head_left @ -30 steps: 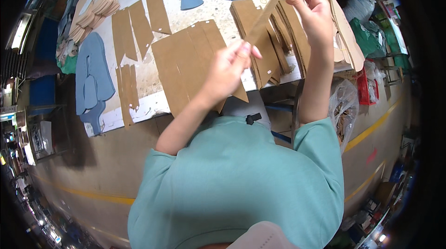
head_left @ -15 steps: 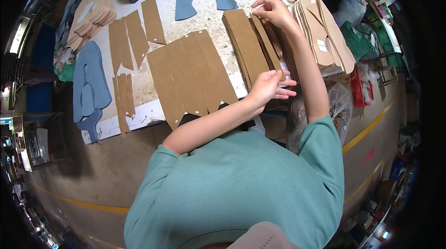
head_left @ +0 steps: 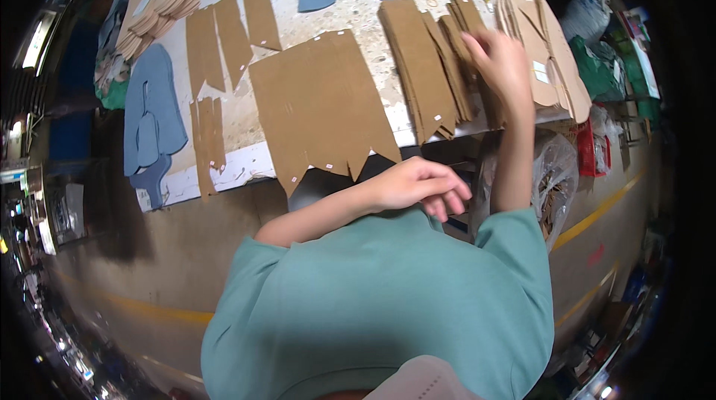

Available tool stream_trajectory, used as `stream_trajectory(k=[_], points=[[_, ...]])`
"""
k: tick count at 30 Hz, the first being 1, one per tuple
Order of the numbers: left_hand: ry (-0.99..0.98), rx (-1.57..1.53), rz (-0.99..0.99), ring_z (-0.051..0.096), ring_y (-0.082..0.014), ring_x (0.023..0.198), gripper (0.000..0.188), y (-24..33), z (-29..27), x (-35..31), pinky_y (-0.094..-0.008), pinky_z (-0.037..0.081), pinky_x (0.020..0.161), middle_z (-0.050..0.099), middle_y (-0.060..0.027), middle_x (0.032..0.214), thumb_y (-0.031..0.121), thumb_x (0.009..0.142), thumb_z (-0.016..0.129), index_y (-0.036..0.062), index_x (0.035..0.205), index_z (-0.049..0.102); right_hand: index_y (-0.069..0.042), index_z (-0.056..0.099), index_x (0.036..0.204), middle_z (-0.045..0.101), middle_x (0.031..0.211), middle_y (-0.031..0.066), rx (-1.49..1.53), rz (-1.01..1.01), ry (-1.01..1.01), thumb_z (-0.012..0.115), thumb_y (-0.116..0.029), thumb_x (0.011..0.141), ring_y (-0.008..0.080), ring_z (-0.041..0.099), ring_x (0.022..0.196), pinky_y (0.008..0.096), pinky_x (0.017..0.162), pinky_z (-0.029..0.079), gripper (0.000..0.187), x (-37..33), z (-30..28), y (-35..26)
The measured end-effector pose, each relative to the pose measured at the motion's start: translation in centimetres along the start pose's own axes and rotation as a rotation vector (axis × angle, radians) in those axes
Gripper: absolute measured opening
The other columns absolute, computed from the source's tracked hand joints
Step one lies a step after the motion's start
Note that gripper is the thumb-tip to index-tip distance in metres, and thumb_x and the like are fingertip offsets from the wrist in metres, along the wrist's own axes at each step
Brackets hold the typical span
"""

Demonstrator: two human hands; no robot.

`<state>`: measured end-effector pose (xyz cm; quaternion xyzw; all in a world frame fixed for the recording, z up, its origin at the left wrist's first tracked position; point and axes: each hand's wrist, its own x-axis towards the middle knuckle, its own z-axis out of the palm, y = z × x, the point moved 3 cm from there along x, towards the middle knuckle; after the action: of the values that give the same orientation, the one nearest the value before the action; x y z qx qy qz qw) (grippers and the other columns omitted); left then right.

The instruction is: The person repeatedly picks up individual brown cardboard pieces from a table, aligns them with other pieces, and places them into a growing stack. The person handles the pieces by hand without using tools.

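Note:
My right hand (head_left: 504, 64) is over the rightmost brown strips (head_left: 488, 105), its fingers bent with a gap between thumb and forefinger, nothing visible in it. Some fingertips are blurred, and I cannot tell whether they touch the strips. Just left of it lie narrow brown strips (head_left: 451, 64) and a wider stack of brown strips (head_left: 415, 64) with notched near ends. My left hand (head_left: 424, 185) hovers off the table's near edge, loosely curled, fingers a little apart, empty. Left of the stack, brown strips lie side by side as a broad panel (head_left: 322, 101) with pointed ends.
Tan shaped pieces are piled at the right (head_left: 541, 49) and far left (head_left: 160, 1) of the white table (head_left: 250, 163). Blue cut pieces (head_left: 153, 109) lie at the left, with more brown strips (head_left: 233, 34) beside them. A clear plastic bag (head_left: 556, 176) hangs below the right edge.
My right hand has moved right and nearer, off the narrow strips. My left hand has come away from the strips' near ends towards my body. The view has shifted a little.

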<state>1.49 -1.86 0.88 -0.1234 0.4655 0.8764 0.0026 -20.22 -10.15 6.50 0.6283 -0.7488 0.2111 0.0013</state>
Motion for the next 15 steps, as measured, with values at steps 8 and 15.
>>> stream_trajectory(k=[8, 15], points=[[0.650, 0.249, 0.302, 0.066, -0.0115, 0.081, 0.029, 1.8, -6.0, -10.9, -0.0247, 0.053, 0.075, 0.070, -0.0111, 0.098, 0.016, 0.104, 0.045, -0.0024, 0.118, 0.062, -0.002, 0.070, 0.082, 0.066, 0.076, 0.0227, -0.202, 0.194, -0.185, 0.054, -0.036, 0.097, 0.0436, 0.065, 0.074, 0.0504, 0.067, 0.052, 0.041, -8.6, 1.2, -3.3], [1.214, 0.322, 0.455, 0.062, -0.0065, 0.081, 0.025, 0.8, -9.5, -17.7, -0.0217, 0.049, 0.073, 0.070, -0.0068, 0.097, 0.016, 0.103, 0.049, 0.0007, 0.116, 0.064, -0.006, 0.071, 0.100, 0.067, 0.087, 0.0197, -0.142, 0.216, -0.152, 0.058, -0.035, 0.096, 0.0355, 0.065, 0.070, 0.0459, 0.065, 0.051, 0.032, -8.5, 1.1, -3.6]])
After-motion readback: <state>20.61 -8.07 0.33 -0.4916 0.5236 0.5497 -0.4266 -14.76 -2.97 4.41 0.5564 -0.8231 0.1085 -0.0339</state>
